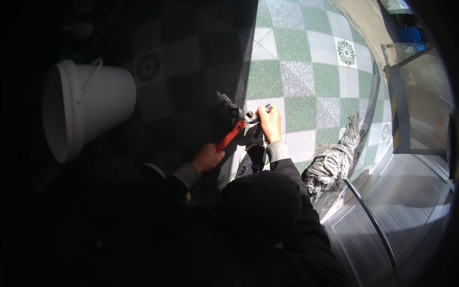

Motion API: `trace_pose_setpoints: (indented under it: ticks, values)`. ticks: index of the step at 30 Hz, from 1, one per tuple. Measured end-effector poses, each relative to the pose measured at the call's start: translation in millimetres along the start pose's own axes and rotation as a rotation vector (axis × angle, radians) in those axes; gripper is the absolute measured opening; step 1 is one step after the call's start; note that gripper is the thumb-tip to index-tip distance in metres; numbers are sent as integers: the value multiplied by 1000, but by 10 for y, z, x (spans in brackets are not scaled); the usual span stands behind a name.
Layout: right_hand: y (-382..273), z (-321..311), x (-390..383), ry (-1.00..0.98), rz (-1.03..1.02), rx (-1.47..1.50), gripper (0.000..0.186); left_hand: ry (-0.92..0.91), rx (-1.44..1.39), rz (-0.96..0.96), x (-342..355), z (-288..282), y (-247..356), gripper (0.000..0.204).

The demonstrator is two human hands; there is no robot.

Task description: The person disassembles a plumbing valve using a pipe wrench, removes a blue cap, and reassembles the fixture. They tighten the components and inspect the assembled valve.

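Observation:
My left hand point(207, 157) grips the red handle of a wrench point(230, 136), whose head is at a metal pipe fitting point(228, 106) with dark and pale parts, low over the tiled floor. My right hand point(270, 124), in sunlight, is closed on a small dark metal tool point(255, 119) beside that fitting; its shape is partly hidden by my fingers. My knee, in dark clothing, fills the lower middle, and part of a shoe shows below the fitting.
A white bucket point(103, 103) stands in shade at the left. A string mop point(330, 167) with a metal pole lies at the right, beside a ribbed metal panel point(416, 205). A clear panel with dark tape point(420, 100) and blue objects point(411, 34) are at the far right.

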State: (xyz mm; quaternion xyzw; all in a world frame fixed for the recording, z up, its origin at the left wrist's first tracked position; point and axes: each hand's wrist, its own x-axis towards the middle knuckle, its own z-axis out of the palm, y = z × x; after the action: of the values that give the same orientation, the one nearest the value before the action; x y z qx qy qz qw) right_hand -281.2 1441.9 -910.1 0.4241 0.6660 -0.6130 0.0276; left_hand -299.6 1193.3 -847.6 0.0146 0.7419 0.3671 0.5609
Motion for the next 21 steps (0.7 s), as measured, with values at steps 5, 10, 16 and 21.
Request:
trace_pose_setpoints:
  ticks: [5,10,16,21]
  values:
    - [-28,-83,29,-99,269,307,20,80,29,75,124,71,-227,33]
    - [-117,-19,-2,41,55,65,21,85,28,81,198,100,-295,32]
    - [-47,123,-36,191,-132,-75,23,89,34,80,261,135,-366,30]
    - [6,142,-54,198,-105,-49,23,74,150,-26,334,157,-395,31]
